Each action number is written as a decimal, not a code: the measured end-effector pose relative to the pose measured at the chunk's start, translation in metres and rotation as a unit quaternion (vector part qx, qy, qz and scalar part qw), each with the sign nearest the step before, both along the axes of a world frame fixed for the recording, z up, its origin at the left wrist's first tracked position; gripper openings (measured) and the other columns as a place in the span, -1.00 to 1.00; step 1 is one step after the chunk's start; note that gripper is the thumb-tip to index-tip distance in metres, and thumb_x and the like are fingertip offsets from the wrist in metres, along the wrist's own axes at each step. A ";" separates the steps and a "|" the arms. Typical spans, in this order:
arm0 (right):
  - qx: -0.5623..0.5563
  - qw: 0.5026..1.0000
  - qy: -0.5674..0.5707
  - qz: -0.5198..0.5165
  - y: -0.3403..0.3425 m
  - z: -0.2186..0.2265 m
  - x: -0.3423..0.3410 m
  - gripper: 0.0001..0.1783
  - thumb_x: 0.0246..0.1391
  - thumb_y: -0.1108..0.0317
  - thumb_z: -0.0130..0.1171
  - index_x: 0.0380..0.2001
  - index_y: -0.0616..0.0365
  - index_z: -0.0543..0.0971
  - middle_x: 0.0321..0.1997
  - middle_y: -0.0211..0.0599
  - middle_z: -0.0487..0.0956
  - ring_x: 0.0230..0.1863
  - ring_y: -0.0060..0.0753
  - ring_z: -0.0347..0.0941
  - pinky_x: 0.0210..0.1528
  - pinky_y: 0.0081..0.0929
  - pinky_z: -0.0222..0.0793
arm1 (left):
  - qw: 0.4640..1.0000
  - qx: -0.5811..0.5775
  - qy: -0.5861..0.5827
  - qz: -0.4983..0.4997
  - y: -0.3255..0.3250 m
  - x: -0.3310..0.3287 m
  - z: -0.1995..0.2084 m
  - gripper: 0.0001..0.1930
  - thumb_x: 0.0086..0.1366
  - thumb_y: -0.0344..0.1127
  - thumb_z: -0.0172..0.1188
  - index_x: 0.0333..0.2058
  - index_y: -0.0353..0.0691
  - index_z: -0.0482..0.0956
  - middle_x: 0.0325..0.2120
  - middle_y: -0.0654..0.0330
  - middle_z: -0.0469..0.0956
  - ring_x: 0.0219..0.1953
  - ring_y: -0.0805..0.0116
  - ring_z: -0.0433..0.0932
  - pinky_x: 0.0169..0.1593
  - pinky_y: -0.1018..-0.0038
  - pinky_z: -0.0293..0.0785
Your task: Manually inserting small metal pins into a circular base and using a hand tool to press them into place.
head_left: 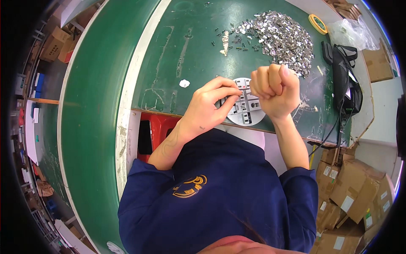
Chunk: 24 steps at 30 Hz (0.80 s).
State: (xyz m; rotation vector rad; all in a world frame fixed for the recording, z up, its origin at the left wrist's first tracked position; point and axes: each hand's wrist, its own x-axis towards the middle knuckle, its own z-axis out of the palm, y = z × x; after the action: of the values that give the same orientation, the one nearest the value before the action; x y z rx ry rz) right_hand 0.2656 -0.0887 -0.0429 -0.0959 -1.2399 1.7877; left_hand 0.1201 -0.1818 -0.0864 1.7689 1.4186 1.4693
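A round grey plate [246,120] with small raised blocks and slots lies at the near edge of the green table [169,55]. My left hand [211,103] reaches over its left side, thumb and fingertips pinched together near the upper middle. Whatever sits in that pinch is too small to make out. Above the plate's right side, my right hand [277,91] is closed with its fingers curled in, and any content is hidden. Beyond both hands spreads a heap of small shiny metal pieces [285,40], with several small dark pieces [242,47] scattered at its left.
A yellow ring-shaped roll [318,24], a clear plastic bag [351,34] and a black bag [347,82] with a cable lie at the right. Cardboard boxes [353,190] are stacked at lower right. A red stool [163,127] stands under the table edge, left of my body.
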 end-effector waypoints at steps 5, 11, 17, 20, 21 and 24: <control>0.030 0.996 -0.083 0.016 -0.004 -0.003 -0.004 -0.45 0.25 0.26 -0.08 -0.82 0.06 0.07 -0.84 -0.45 0.09 -0.78 -0.55 -0.11 -0.70 -0.49 -0.15 | 0.996 0.012 0.083 0.016 0.001 -0.005 -0.001 -0.47 -0.01 -0.33 0.48 -0.02 -0.30 0.57 -0.01 0.07 0.50 0.03 0.11 0.48 0.10 0.30 0.41; 0.127 0.989 -0.071 0.007 -0.003 -0.013 -0.008 -0.51 0.18 0.46 -0.02 -0.85 0.18 0.23 -0.83 -0.41 0.26 -0.78 -0.59 0.05 -0.69 -0.51 -0.10 | 0.981 -0.027 0.178 -0.065 0.003 -0.005 0.006 -0.03 -0.20 -0.07 0.56 0.19 -0.32 0.30 0.14 -0.02 0.33 0.19 -0.03 0.28 0.23 0.14 0.25; 0.168 0.981 -0.094 -0.031 -0.002 -0.013 -0.007 -0.54 0.13 0.50 -0.01 -0.84 0.13 0.22 -0.84 -0.41 0.25 -0.79 -0.57 0.05 -0.70 -0.49 -0.10 | 0.979 -0.028 0.193 -0.066 0.003 -0.005 0.002 0.04 -0.24 -0.04 0.58 0.20 -0.36 0.27 0.15 -0.05 0.31 0.19 -0.05 0.27 0.25 0.14 0.23; -0.034 0.998 0.029 0.047 0.006 0.002 0.001 -0.49 0.24 0.24 -0.08 -0.79 0.08 0.13 -0.83 -0.49 0.07 -0.78 -0.53 -0.11 -0.71 -0.48 -0.14 | 0.981 -0.026 0.190 -0.033 0.000 -0.019 0.008 0.03 -0.25 -0.09 0.60 0.21 -0.33 0.30 0.15 -0.03 0.33 0.22 -0.02 0.25 0.28 0.17 0.22; -0.032 0.998 0.032 0.050 0.010 0.006 0.005 -0.49 0.24 0.24 -0.08 -0.79 0.08 0.13 -0.83 -0.49 0.07 -0.78 -0.53 -0.11 -0.71 -0.48 -0.14 | 0.982 -0.027 0.186 -0.020 -0.002 -0.026 0.009 0.03 -0.26 -0.11 0.61 0.22 -0.32 0.31 0.15 -0.02 0.34 0.24 -0.01 0.24 0.29 0.18 0.21; -0.025 0.998 0.050 -0.007 0.026 0.014 0.023 -0.53 0.20 0.41 0.00 -0.77 0.07 0.15 -0.81 -0.45 0.12 -0.76 -0.62 -0.05 -0.70 -0.50 -0.13 | 0.962 -0.037 0.239 0.130 -0.002 -0.069 0.021 0.02 -0.28 -0.15 0.62 0.21 -0.35 0.32 0.13 -0.05 0.37 0.20 0.00 0.32 0.27 0.17 0.26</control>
State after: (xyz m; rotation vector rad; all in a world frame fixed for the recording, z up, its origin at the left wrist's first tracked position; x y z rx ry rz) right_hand 0.2888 -0.0629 -0.0287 -0.0436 -1.1221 1.7904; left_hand 0.0508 -0.1841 -0.0655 2.0410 1.9815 1.1231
